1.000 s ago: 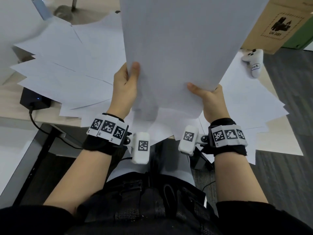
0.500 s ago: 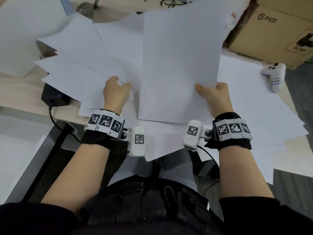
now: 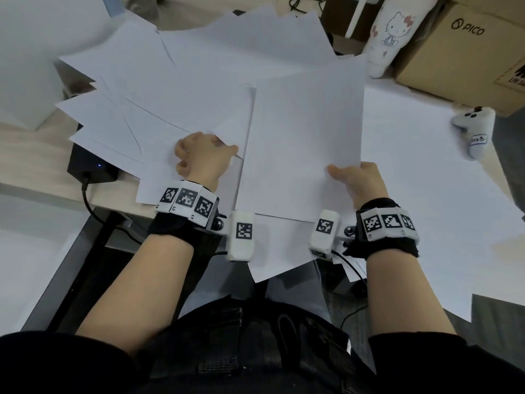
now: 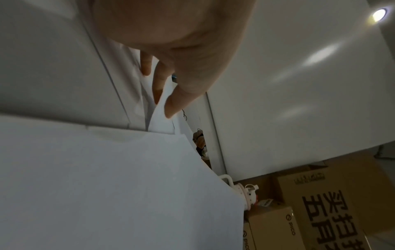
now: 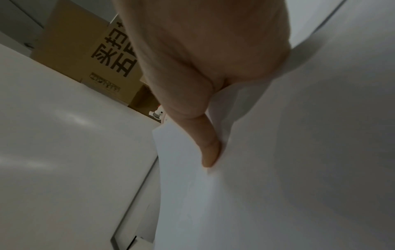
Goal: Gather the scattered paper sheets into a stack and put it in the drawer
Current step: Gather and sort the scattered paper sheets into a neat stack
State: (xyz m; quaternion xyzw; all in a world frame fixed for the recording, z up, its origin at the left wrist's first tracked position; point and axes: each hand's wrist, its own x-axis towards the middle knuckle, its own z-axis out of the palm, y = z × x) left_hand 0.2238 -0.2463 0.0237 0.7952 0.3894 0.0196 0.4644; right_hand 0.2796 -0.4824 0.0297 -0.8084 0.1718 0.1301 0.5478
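Right hand [image 3: 360, 180] clamped on the near right corner of a thin stack of white paper sheets [image 3: 304, 143], thumb on top, fingers hidden beneath; confirmed in the right wrist view, thumb [image 5: 208, 152] pressed flat on the top sheet. Stack held low over the pale wooden surface [image 3: 31, 155], tilted slightly, left edge unsupported.

Left hand [image 3: 201, 160] pinching the near right corner of a loose white sheet [image 3: 199, 115] just left of the stack; corner lifted between thumb and fingers [image 4: 158, 81] in the left wrist view. Whether one sheet or several caught in the pinch: not clear from that dim view.

Remaining scattered white sheets [image 3: 426, 172] fanned across the surface, far left and right, several overhanging the near edge. No drawer in view. White game controller [image 3: 474, 129] lying at the right on top of the sheets; black power adapter [image 3: 91, 166] at the left edge, partly under them. Brown cardboard box [image 3: 466, 46] and white cartoon-print bottle [image 3: 389, 32] at the far right.

Assessment: gathering in progress, well short of complete.

Recommended handling for the present step: lift the pinched sheet clear before sliding, to avoid dragging its neighbours; lay onto the stack with corners matched; keep right thumb pressure firm so held sheets do not fan. Controller to be moved off before pulling sheets beneath it.
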